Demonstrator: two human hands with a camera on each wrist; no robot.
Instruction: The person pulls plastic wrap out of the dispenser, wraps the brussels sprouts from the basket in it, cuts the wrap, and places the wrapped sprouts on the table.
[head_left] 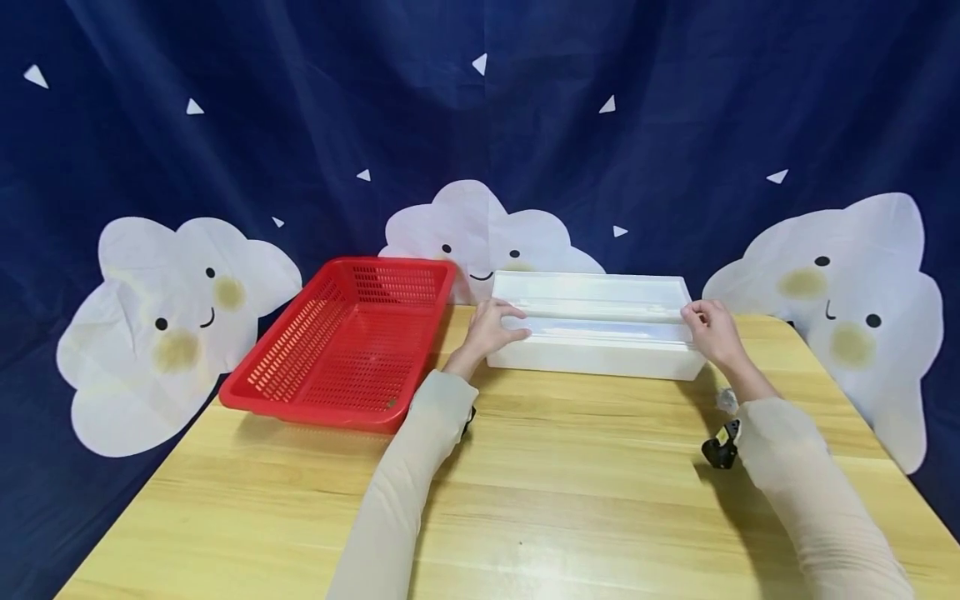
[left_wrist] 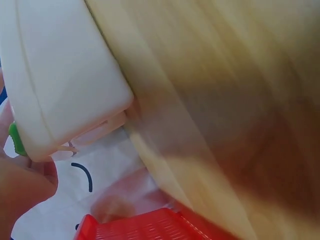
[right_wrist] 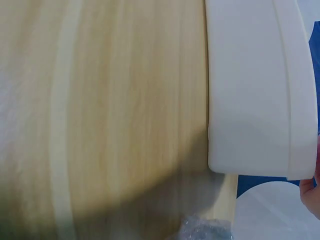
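A long white plastic box (head_left: pixel 588 358) lies crosswise near the table's back edge. Its lid (head_left: pixel 592 286), whitish and partly see-through, stands raised along the far side. At the box's left end my left hand (head_left: pixel 489 332) grips the corner, thumb reaching over the top. My right hand (head_left: pixel 716 332) pinches the rim at the right end with curled fingers. Beside the left fingers, a small green piece (left_wrist: pixel 16 139) shows at the box's end in the left wrist view. The right wrist view shows the box's smooth side and only part of the hand; the box's inside is mostly hidden.
To the left stands a red plastic basket (head_left: pixel 315 410) with slotted walls. Crumpled clear plastic (head_left: pixel 726 400) lies near my right wrist, where a black device (head_left: pixel 722 447) is worn. A dark blue curtain (head_left: pixel 525 125) with clouds hangs behind the wooden table (head_left: pixel 585 500).
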